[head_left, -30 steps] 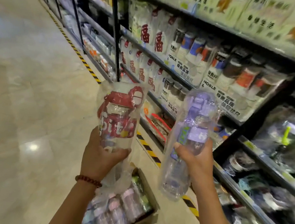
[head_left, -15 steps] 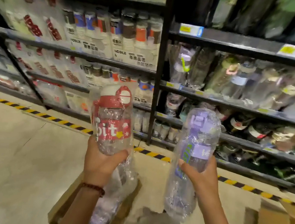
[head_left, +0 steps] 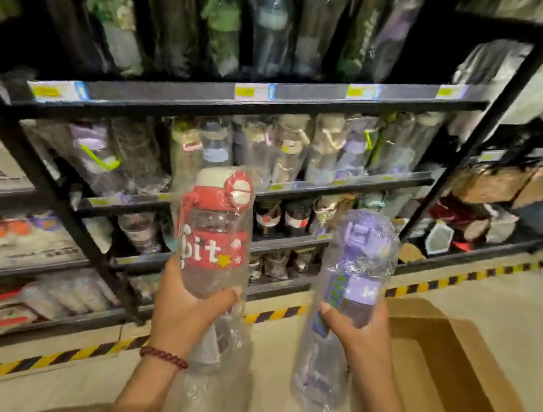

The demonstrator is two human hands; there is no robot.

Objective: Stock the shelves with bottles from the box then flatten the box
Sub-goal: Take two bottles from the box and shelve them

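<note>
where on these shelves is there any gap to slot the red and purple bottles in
The second shelf is packed on its right half, with looser, darker room on its left by the green-handled bottle. The lower shelf shows dark gaps between short items. The top row looks full. Blur hides true depth. The left hand and right hand each hold a bottle.

We hold both forearms up in front of us, reaching forward and a little apart. Our left hand [head_left: 187,308] is curled round what it carries, thumb pressed across the front, fingers hidden behind. A beaded bracelet sits on that wrist. Our right hand [head_left: 355,332] grips in the same way, thumb on the near side pointing left, fingers wrapped out of sight. Both wrists are roughly level and the two hands do not touch
</note>
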